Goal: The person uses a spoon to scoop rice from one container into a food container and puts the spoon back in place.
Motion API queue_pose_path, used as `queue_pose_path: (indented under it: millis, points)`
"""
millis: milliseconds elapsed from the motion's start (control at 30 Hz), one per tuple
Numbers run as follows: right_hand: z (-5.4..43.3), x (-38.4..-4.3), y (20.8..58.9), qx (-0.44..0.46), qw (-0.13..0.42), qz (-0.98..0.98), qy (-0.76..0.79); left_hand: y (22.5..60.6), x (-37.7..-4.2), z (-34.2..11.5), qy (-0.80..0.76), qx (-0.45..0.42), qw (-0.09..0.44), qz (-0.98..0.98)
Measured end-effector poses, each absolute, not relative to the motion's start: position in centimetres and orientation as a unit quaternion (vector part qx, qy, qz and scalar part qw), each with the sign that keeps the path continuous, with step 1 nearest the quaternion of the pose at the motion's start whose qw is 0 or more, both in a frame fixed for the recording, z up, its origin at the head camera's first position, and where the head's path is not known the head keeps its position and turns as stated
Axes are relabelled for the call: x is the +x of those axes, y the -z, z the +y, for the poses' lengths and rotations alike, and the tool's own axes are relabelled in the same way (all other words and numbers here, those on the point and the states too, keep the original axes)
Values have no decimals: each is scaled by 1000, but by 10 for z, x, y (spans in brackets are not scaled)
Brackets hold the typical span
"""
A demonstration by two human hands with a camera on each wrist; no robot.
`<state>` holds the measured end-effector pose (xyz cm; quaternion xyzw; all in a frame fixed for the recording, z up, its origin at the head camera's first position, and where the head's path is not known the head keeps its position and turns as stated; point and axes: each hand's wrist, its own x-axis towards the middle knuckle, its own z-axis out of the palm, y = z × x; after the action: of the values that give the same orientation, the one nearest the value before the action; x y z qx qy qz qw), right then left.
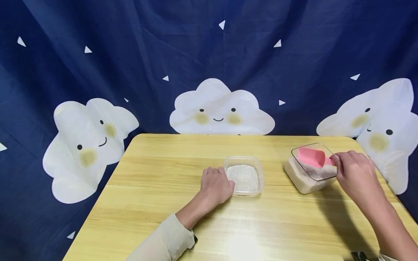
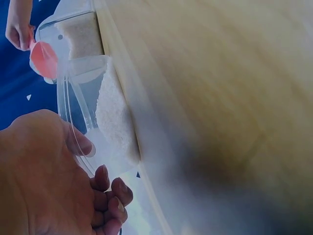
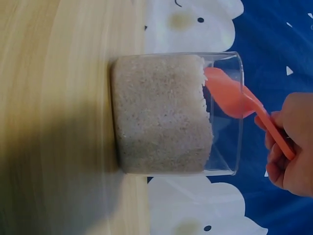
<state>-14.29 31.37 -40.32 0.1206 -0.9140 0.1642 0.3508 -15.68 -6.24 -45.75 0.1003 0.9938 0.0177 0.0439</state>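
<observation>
My left hand point(image 1: 215, 185) holds the left side of a small clear plastic container point(image 1: 260, 175), thumb at its rim and fingers curled. A layer of white rice point(image 1: 243, 178) covers the bottom of that container. Over to the right, my right hand point(image 1: 357, 175) grips the handle of a pink scoop point(image 1: 311, 157). The scoop's bowl dips inside the mouth of a larger clear square container point(image 3: 227, 164), its tip at the rice surface. Rice point(image 3: 161, 112) fills most of this larger container, as the right wrist view shows from the side.
Both containers stand apart on a light wooden table point(image 1: 147, 188), the larger one near its right edge. Behind the table hangs a dark blue curtain point(image 1: 183, 43) with white smiling clouds.
</observation>
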Motion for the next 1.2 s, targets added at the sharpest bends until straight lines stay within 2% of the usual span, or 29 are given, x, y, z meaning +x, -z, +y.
queue_pose_path:
  millis: [300,600,833,1200]
  points:
    - [315,-145,408,138,334,-922,-139,457,-155,-62,-14,103,42,994]
    - [320,-144,408,159,276,-943,-100,457,-154,-61,-15,104,47,993]
    - [320,-144,412,139,240,-956,-97,457,-154,-61,-15,105,50,993]
    - [320,-144,410,167,276,-941,-105,457,-159,-66,-27,104,77,991]
